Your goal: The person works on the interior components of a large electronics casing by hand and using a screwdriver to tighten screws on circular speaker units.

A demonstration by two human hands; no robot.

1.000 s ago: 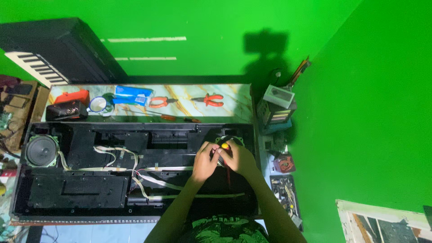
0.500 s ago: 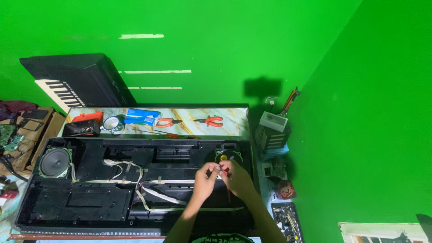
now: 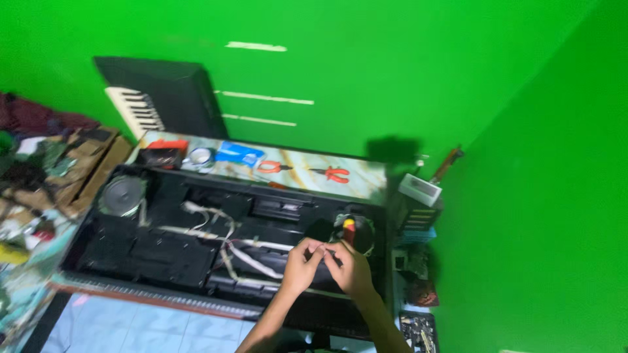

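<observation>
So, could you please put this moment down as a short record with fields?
left hand: fingertips meet the right hand's over the case, what they pinch too small to tell
right hand: beside a yellow and red screwdriver handle
work piece: opened black keyboard case with a round speaker and white ribbon cables
behind the case: red-handled pliers, blue packet
leaning on the wall: a second keyboard

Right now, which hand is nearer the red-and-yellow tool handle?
Right. The right hand sits just below the tool handle; the left hand lies farther to its left.
</observation>
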